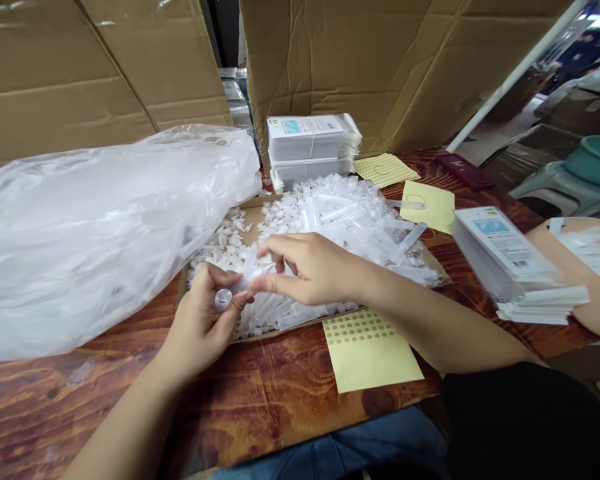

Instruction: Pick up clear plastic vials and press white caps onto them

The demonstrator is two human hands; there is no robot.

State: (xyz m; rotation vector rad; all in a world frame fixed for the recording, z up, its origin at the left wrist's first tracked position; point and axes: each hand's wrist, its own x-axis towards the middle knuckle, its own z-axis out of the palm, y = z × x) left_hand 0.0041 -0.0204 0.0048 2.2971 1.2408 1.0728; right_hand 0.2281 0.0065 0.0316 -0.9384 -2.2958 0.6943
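Observation:
My left hand (203, 320) grips a small clear plastic tube (226, 297) near the front left corner of a shallow cardboard tray (254, 216). My right hand (307, 267) pinches the other end of the same tube with thumb and forefinger. The tray holds a heap of clear tubes (360, 220) on the right and several small white caps (230, 240) on the left. A yellow sticker sheet (367, 350) with rows of small round labels lies just in front of the tray, below my right forearm.
A big translucent plastic bag (105, 227) fills the table's left side. Stacked flat white packets (310, 147) stand behind the tray, and another packet pile (515, 267) lies right. More yellow sheets (427, 203) lie at back right. Cardboard walls (360, 60) enclose the back. Another person's arm (580, 267) rests far right.

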